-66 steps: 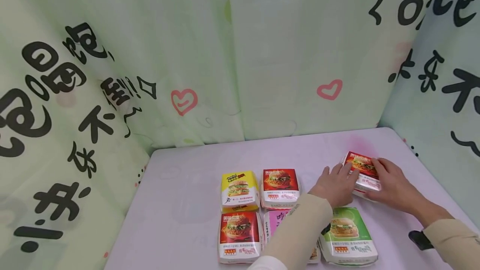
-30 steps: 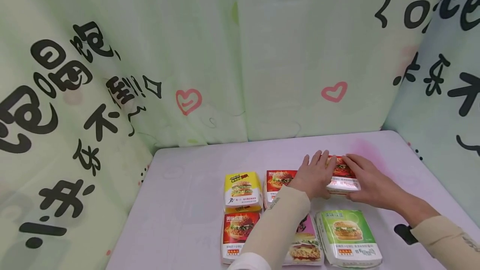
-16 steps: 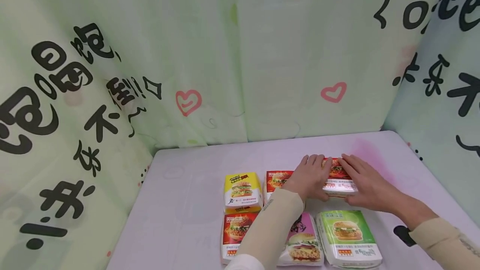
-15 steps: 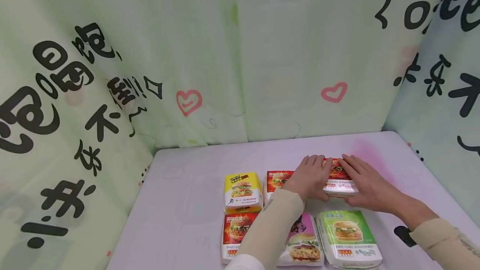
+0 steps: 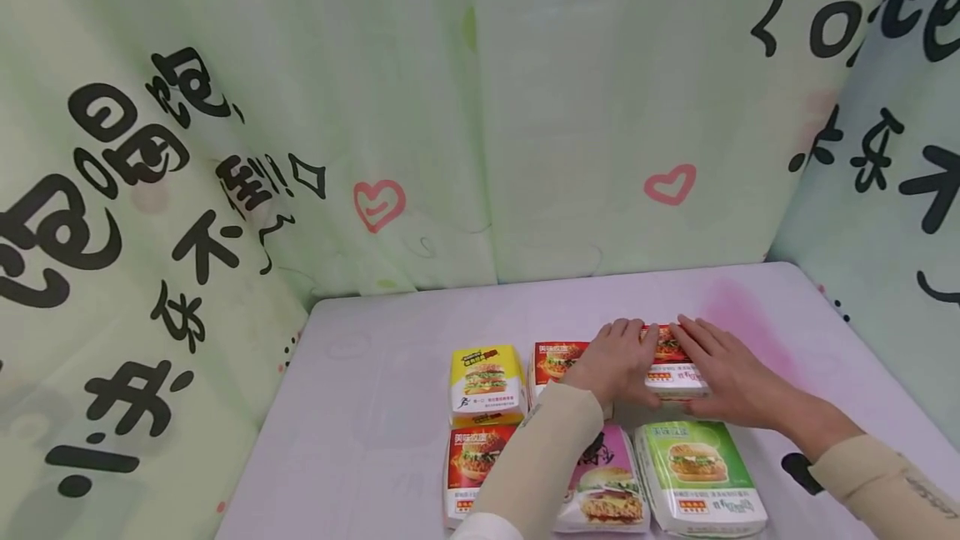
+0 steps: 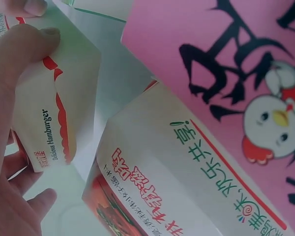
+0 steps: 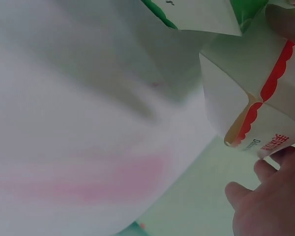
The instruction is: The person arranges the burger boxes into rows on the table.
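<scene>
Both hands hold a red-and-white burger box (image 5: 673, 375) between them, at the back right of the group of boxes. My left hand (image 5: 618, 361) grips its left side; in the left wrist view the thumb lies on one face of the box (image 6: 69, 113) and other fingers on another. From the right side my right hand (image 5: 738, 377) grips it, and the right wrist view shows this hand (image 7: 273, 191) with fingers at the box's far end (image 7: 265, 103). Just left stands another red burger box (image 5: 557, 359), partly behind the left hand. A green burger box (image 5: 701, 473) lies nearer.
A yellow burger box (image 5: 487, 386) stands at the back left, with a red one (image 5: 472, 465) in front of it. Beside that lies a pink box (image 5: 611, 473), partly covered by the left sleeve (image 5: 536, 457). Printed curtains (image 5: 555, 107) border the pale table (image 5: 360, 407).
Both hands have brought the held box leftward from the table's right side, then slightly nearer to the green box and the back red box. The other boxes keep their places.
</scene>
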Demonstrator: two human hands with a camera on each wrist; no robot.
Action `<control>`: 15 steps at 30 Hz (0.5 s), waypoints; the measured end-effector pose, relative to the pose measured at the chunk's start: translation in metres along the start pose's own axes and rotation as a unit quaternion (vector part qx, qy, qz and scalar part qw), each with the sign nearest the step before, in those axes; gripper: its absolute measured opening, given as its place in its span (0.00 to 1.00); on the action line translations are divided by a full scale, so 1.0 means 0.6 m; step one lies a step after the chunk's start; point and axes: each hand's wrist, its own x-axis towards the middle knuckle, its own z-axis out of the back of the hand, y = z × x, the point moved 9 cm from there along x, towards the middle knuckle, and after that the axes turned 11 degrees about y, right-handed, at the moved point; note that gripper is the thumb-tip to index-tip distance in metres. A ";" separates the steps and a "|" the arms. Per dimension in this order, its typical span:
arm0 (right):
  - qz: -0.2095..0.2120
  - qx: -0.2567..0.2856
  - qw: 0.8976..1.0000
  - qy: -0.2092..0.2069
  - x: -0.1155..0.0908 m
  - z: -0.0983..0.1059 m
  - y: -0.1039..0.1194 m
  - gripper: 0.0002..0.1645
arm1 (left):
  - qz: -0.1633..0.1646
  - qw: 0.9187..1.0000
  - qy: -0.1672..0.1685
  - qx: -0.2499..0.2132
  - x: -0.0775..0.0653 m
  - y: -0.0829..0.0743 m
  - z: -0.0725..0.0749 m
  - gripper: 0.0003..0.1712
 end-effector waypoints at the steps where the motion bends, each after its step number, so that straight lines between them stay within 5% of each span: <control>1: 0.000 0.001 1.000 0.003 0.000 -0.001 0.000 0.64 | 0.000 1.000 0.002 0.000 -0.001 0.000 -0.001 0.56; 15: 0.011 0.000 1.000 0.020 0.006 -0.005 0.010 0.59 | -0.007 0.999 0.017 -0.029 -0.009 0.006 -0.011 0.54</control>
